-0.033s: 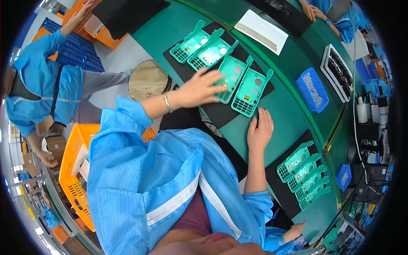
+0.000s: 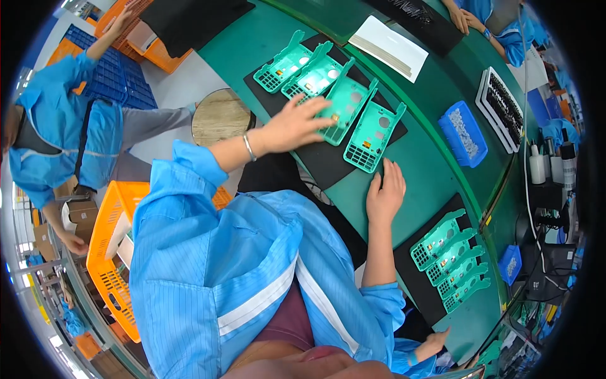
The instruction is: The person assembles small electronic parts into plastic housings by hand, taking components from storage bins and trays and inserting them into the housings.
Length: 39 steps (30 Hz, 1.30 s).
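Note:
Four green plastic housings with a keypad-like grid at one end lie in a slanting row on a black mat [image 2: 322,167]. My left hand [image 2: 293,126] reaches over from the left, fingers spread, its fingertips on the near left part of the third housing [image 2: 347,107]. Farther left are the first housing [image 2: 284,66] and the second housing [image 2: 319,76], whose near end is partly behind my fingers. The rightmost housing [image 2: 374,139] lies beside the third. My right hand [image 2: 386,196] rests on the green table, fingers stretched out, just below the rightmost housing's near end.
More green housings [image 2: 442,243] lie on another black mat at the right. A blue tray of small pale parts [image 2: 464,134], a white tray of dark parts [image 2: 500,107] and a white sheet [image 2: 388,47] lie beyond. An orange crate [image 2: 104,271] and a co-worker [image 2: 63,132] are at left.
The third housing has shifted slightly away from me, with my left fingers on it. My right hand has hardly moved. The co-worker at left has moved a little.

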{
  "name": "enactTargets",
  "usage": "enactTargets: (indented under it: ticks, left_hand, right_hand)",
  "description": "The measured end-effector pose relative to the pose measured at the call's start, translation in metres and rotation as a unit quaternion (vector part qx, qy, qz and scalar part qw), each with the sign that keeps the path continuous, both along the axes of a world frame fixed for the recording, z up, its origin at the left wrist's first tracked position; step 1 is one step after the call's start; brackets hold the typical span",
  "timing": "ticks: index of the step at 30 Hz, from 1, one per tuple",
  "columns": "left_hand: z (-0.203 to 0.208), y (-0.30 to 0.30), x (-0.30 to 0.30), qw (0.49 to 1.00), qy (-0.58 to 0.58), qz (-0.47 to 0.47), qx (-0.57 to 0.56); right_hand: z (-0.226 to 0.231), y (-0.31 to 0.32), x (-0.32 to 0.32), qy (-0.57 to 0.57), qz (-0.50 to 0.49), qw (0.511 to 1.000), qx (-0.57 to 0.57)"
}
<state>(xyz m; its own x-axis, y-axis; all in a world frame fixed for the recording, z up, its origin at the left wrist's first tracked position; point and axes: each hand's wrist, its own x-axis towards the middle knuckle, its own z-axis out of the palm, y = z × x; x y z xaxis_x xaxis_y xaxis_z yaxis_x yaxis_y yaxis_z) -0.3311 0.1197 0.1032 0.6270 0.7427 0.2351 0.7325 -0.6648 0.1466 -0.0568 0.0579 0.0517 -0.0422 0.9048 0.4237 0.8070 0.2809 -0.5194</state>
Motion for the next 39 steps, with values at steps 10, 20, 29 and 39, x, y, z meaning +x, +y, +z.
enactTargets:
  ticks: [10, 20, 29, 39]
  left_hand:
    - [-0.041, 0.072, -0.091, 0.865, -0.211, 0.455, 0.002]
    - [-0.034, 0.046, -0.041, 0.905, -0.114, 0.396, -0.105]
    - [-0.011, 0.064, -0.041, 0.894, -0.302, 0.29, -0.161]
    - [0.015, 0.113, -0.081, 0.895, -0.305, 0.2, -0.256]
  right_hand:
    - [0.011, -0.023, 0.013, -0.036, 0.027, 0.999, -0.007]
    - [-0.017, -0.022, 0.017, 0.126, -0.098, 0.987, 0.026]
    - [0.031, 0.016, 0.013, 0.225, -0.109, 0.967, -0.052]
    - [0.068, 0.092, 0.022, 0.297, -0.225, 0.922, -0.102]
